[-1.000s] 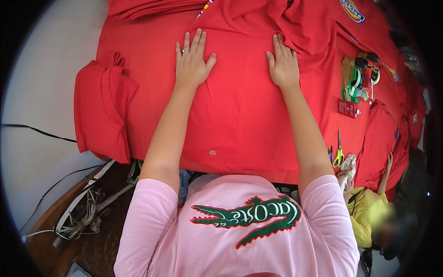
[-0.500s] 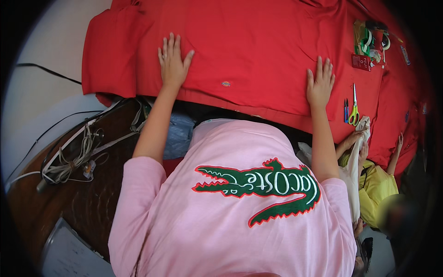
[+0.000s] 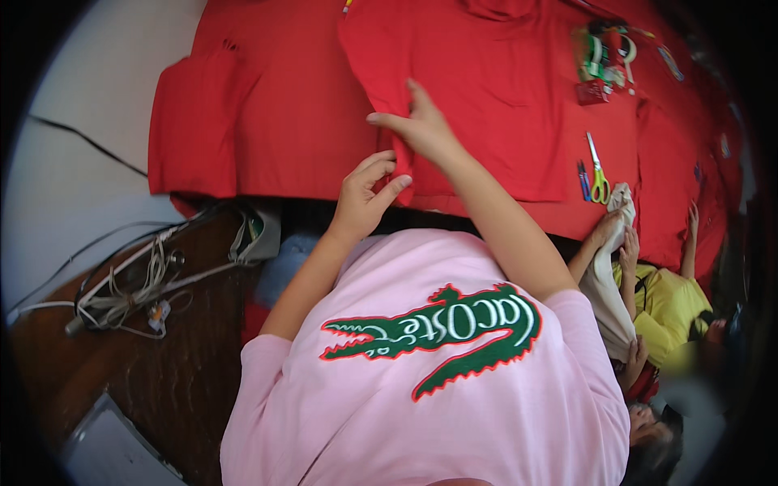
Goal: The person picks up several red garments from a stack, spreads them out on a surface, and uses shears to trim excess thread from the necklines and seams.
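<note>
A red garment, which looks like a shirt, lies on the red-covered table in front of me, its left side edge running down toward me. My left hand is at the table's front edge, thumb and fingers closed around the near left corner of the garment. Just above it, my right hand reaches across to the left over the garment's side. Its thumb and forefinger are spread apart; the other fingers are partly hidden, and I see nothing held in it.
Yellow-handled scissors and a blue pen-like tool lie right of the garment. Tape rolls sit beyond. A person in yellow handles pale cloth at right. Tangled cables lie at left. Another red cloth covers the table's left end.
Both hands, before spread flat and far apart on the red fabric, have come together at its near left edge. The garment's left side has shifted right, and the small patch no longer shows.
</note>
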Available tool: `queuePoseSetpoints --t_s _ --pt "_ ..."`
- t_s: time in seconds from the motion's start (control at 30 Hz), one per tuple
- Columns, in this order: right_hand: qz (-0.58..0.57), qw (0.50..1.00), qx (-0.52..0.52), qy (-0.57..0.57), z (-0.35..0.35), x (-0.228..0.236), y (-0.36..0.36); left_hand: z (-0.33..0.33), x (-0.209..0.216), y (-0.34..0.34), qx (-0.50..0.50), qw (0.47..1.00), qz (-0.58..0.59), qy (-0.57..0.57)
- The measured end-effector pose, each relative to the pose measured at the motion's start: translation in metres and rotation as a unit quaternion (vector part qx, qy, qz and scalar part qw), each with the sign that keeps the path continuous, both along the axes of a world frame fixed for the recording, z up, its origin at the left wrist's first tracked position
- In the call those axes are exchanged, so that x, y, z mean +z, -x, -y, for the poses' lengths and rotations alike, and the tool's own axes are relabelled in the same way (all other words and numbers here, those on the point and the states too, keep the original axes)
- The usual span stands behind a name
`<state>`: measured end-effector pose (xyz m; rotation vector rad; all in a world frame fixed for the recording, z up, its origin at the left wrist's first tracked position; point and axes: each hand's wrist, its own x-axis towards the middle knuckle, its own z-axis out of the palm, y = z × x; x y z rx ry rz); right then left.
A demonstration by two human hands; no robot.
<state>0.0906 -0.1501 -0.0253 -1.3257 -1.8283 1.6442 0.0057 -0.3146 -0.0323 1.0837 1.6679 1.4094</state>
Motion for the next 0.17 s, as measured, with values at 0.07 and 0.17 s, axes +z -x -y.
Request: queuePoseSetpoints --t_s 0.07,0.17 --pt "0.011 0.999 0.018 0.048 -0.024 -0.012 0.023 -0.023 0.0 -0.013 0.104 0.987 0.119 -0.03" --pt "-0.073 0.988 0.116 -0.065 0.025 0.029 0.045 -0.054 -0.054 0.039 0.132 0.879 0.455 -0.049"
